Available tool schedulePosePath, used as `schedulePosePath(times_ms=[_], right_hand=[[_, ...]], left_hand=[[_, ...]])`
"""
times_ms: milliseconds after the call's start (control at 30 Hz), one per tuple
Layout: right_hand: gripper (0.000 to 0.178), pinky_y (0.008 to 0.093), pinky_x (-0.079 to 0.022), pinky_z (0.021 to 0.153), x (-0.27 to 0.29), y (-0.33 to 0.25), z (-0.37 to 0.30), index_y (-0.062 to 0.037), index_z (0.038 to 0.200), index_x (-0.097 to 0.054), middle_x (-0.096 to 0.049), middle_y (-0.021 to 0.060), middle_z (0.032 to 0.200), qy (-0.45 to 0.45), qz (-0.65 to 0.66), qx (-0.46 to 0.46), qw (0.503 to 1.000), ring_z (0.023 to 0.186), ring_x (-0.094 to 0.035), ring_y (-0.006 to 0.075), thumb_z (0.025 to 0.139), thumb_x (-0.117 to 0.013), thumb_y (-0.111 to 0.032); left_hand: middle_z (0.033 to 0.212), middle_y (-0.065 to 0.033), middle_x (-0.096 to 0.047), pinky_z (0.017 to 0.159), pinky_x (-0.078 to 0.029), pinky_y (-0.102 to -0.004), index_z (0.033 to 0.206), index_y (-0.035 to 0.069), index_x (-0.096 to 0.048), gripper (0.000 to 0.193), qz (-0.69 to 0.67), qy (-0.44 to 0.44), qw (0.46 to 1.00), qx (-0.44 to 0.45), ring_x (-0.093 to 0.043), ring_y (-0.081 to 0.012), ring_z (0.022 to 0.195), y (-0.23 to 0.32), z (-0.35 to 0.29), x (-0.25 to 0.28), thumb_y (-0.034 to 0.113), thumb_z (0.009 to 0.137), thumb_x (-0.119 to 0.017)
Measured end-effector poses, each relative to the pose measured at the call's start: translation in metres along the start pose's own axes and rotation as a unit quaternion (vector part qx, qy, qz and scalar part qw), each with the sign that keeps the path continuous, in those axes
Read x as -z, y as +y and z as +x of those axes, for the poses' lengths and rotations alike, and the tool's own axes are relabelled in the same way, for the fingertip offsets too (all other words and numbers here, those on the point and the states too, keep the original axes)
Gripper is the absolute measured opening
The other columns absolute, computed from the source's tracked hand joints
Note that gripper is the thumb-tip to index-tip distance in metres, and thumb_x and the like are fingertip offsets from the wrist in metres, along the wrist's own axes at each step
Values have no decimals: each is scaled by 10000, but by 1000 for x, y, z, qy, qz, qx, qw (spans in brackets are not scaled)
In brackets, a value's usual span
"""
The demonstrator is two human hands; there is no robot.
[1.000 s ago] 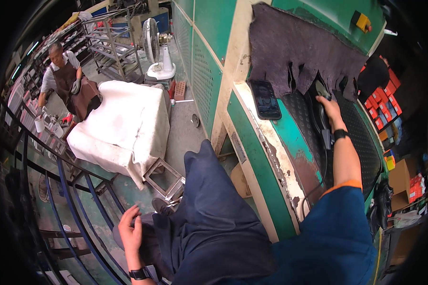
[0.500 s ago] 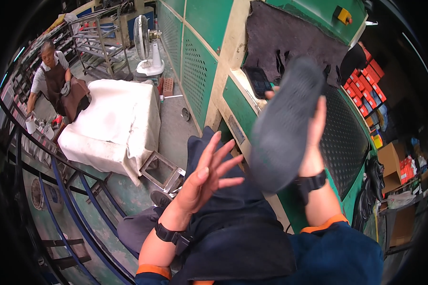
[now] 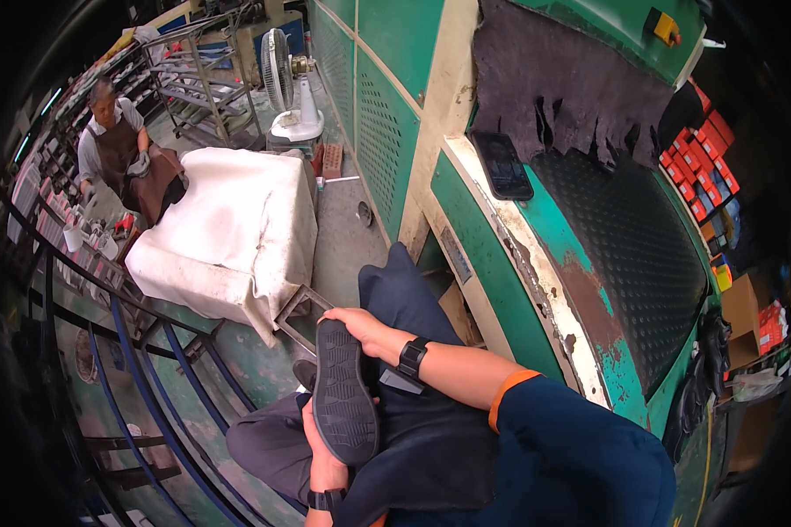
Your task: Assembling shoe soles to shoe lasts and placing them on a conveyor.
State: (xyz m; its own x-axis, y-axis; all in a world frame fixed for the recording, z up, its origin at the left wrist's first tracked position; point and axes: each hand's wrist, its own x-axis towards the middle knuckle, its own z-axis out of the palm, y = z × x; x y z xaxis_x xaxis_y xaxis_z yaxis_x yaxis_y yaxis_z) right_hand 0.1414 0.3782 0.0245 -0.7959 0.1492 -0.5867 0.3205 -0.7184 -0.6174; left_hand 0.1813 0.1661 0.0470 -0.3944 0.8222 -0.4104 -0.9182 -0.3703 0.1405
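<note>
A black shoe sole point(image 3: 341, 395) stands lengthwise over my lap, its patterned tread turned up toward me. Whether an upper is attached beneath it I cannot tell. My right hand point(image 3: 353, 327) reaches across from the right and is closed on its far end, thumb over the edge. At the lower left side, my left hand point(image 3: 320, 443) grips the near part, with some fingers hidden behind the sole. Dark apron cloth point(image 3: 430, 430) lies under and beside both hands.
To my right stands a green machine point(image 3: 465, 220) with a black studded mat point(image 3: 632, 255), a phone point(image 3: 502, 167) and a ragged dark cloth point(image 3: 562, 70). Ahead left are a white-draped block point(image 3: 228, 220) and a seated person point(image 3: 119, 145). Blue metal rails point(image 3: 162, 373) run along my left.
The sole has come down and left from beside the machine to above my lap. My left hand, which was open and free, now grips it too. The phone is uncovered.
</note>
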Motion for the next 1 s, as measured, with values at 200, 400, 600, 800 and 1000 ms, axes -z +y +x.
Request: schedulePosePath(times_ms=[200,400,600,800,1000], right_hand=[[247,283,-508,714,19,-2,-18,-44,948,-694,-671,41,862,8,-24,24,999,750,-635,143,951,-544,-240],[246,288,-510,709,38,2,-3,-36,958,-695,-671,54,861,17,-14,6,1000,748,-640,148,940,-546,-230],[249,277,-488,683,16,13,1,-38,942,-704,-669,38,844,-18,1,-21,1000,742,-621,133,914,-586,-256],[240,274,-464,651,7,20,6,-18,917,-696,-657,29,813,-68,-94,38,993,709,-591,121,904,-612,-242],[223,261,-462,685,11,28,7,-30,940,-700,-656,17,832,-81,-94,66,990,747,-582,107,910,-614,-232]], left_hand=[[1186,-308,-606,898,-545,-548,1357,-67,-464,622,21,-19,998,51,-633,-486,1015,-5,3,-20,371,957,-279],[1005,-312,-656,726,-607,-477,1208,-156,-527,479,160,76,982,-67,-689,-417,817,-23,16,-52,228,984,-349],[1081,-260,-657,828,-572,-478,1264,-86,-526,545,128,114,984,-53,-677,-375,903,-16,-1,-37,351,975,-375],[1507,-137,-404,1130,-325,-404,1529,49,-261,709,296,184,935,-69,-428,-274,1346,30,5,-20,471,976,-399],[1275,-121,-597,1006,-443,-346,1323,-4,-516,577,362,228,904,3,-583,-220,1148,50,68,-6,465,1023,-362]])
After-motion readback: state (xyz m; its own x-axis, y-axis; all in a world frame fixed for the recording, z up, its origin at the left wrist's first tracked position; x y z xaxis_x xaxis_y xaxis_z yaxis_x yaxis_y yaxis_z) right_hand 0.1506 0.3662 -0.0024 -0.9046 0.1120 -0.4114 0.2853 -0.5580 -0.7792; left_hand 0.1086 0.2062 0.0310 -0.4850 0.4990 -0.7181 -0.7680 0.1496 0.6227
